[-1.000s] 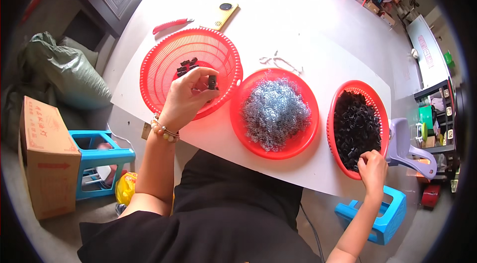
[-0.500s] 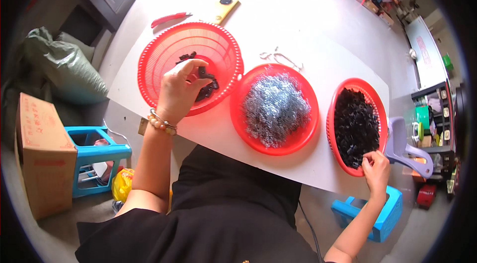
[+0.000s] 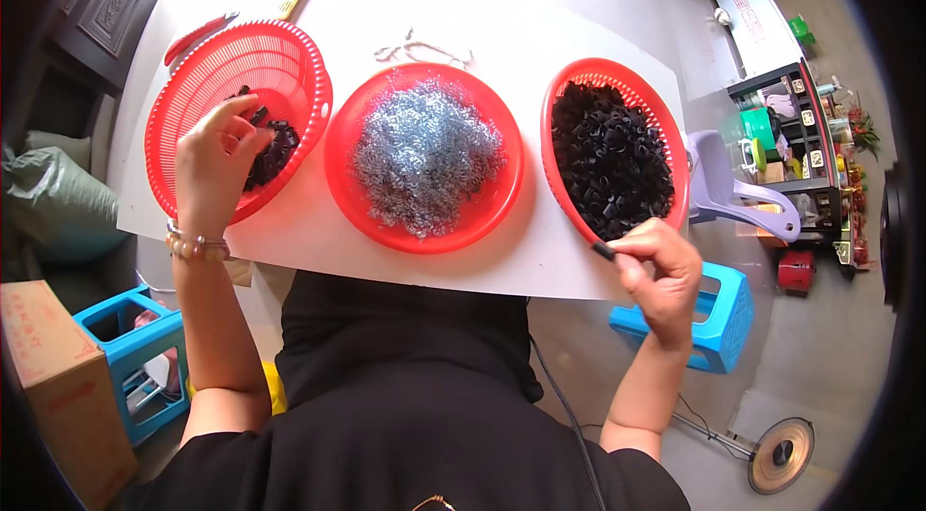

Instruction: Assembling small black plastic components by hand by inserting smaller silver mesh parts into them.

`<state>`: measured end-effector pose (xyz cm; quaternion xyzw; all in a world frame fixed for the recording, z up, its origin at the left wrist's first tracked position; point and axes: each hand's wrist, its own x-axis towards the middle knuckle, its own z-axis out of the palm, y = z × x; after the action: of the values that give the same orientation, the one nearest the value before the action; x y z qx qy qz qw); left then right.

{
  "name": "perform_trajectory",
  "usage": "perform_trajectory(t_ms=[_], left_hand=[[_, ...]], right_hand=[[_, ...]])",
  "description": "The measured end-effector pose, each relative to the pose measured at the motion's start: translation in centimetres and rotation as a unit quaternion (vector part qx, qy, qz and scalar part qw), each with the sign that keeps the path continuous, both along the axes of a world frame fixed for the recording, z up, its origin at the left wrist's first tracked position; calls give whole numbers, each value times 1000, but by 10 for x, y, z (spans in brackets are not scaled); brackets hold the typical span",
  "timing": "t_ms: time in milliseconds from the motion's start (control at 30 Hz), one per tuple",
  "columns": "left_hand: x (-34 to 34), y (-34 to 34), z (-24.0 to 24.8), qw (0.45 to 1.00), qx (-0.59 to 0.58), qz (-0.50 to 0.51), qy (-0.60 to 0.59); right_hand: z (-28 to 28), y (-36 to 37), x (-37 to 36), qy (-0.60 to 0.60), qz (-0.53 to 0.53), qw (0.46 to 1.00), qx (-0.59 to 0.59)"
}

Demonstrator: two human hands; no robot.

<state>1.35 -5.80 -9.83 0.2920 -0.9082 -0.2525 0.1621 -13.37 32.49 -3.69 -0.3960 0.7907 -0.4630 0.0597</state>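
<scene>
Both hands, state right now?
Left hand: closed, pinching a small black piece.
Right hand: closed, pinching another black piece.

Small workshop: baskets (image 3: 198, 91) of black parts (image 3: 612, 164) (metal bits (image 3: 424, 159) between), sack (image 3: 63, 197), carton (image 3: 68, 395).

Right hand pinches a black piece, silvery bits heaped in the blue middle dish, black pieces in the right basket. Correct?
One error: the middle dish is red, not blue, per the head view. The rest stands: right hand pinching a black piece, silvery bits heaped in it, black pieces in the right basket.
</scene>
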Motion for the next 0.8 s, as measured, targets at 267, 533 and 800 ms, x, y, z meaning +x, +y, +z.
perform_trajectory(t_ms=[267, 533, 800], left_hand=[[-13, 123, 5, 857, 435, -228, 153], [-27, 147, -36, 707, 671, -152, 162], [-26, 129, -32, 657, 740, -99, 103]], right_hand=[[-46, -61, 34, 25, 25, 999, -41], [-70, -85, 50, 271, -24, 962, 18], [-82, -89, 37, 200, -20, 979, -13]])
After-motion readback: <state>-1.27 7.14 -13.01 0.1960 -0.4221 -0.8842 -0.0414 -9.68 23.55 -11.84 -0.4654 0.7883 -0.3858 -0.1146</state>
